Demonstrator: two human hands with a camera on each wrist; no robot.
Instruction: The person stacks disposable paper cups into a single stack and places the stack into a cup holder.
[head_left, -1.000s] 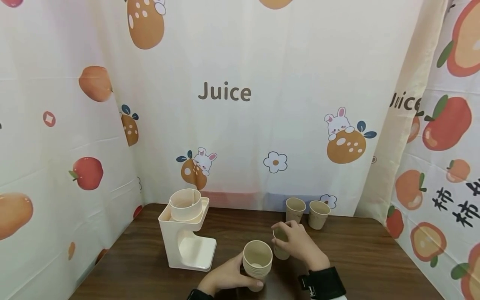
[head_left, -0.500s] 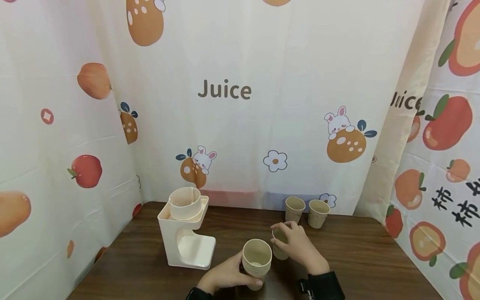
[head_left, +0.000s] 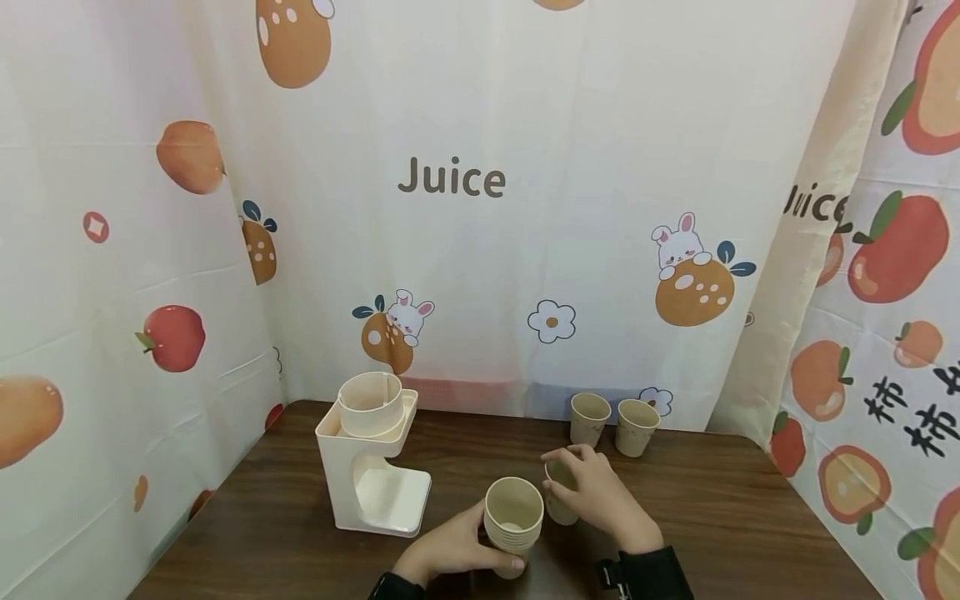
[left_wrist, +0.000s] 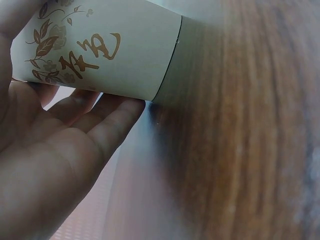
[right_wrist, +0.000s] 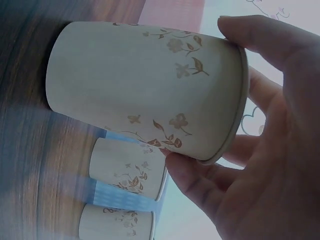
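In the head view my left hand [head_left: 453, 546] grips a stack of beige paper cups [head_left: 514, 525], nested rim over rim and upright. Its fingers wrap the side of the lowest cup, which shows brown leaf print and lettering in the left wrist view [left_wrist: 105, 55]; that cup's base meets the table. Just to the right, my right hand [head_left: 603, 504] pinches a single paper cup [head_left: 561, 507] near its rim. The right wrist view shows thumb and fingers [right_wrist: 195, 182] on either side of this flower-printed cup [right_wrist: 135, 85], which stands upright on the wood.
Two more paper cups, one [head_left: 590, 419] left of the other [head_left: 638, 428], stand at the table's back edge, beyond my right hand. A cream-coloured stand [head_left: 345, 483] with a round open holder [head_left: 371, 406] on top is at left. A printed curtain [head_left: 480, 250] borders the brown table [head_left: 720, 533].
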